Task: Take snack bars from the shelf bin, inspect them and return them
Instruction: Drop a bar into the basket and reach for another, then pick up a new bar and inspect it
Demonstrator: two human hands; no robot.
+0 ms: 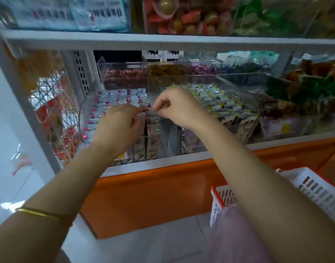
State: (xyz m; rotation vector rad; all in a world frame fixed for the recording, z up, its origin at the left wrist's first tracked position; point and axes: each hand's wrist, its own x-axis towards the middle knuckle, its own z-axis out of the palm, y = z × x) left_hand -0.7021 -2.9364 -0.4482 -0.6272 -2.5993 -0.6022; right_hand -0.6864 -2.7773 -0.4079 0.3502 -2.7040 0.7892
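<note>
Head view, looking down into the shelf: both forearms reach in over the grey shelf lip [182, 161]; the left hand [118, 124] and right hand [175, 107] meet above the clear bin [83, 111], fingertips nearly touching; between them sits one small snack bar [147, 110], a pink end showing, blurred; the left grip is a thumb-and-forefinger pinch on its near end, the other fingers curled; the right grip pinches the opposite end, knuckles up, fingers tucked; the bar hangs just above the rows of pink-ended bars [109, 100] that fill the bin, close to the divider on the bin's right side.

Beyond that divider, the neighbouring bin [254, 111] holds yellow-marked bars [216, 103]; its walls rise just beside the right wrist; more clear bins stand behind, so the hands work in the gap between the bin rims and the upper shelf [163, 41] overhead; open room lies above the front rows.

At the left edge, a wire rack [54, 114] hangs just beside the bin wall, near the left hand; below the lip runs the orange panel [153, 196], then the floor [144, 243]; a white basket [318, 188] with a red rim sits low right, under the right forearm; a gold bracelet [37, 213] circles the left wrist.
</note>
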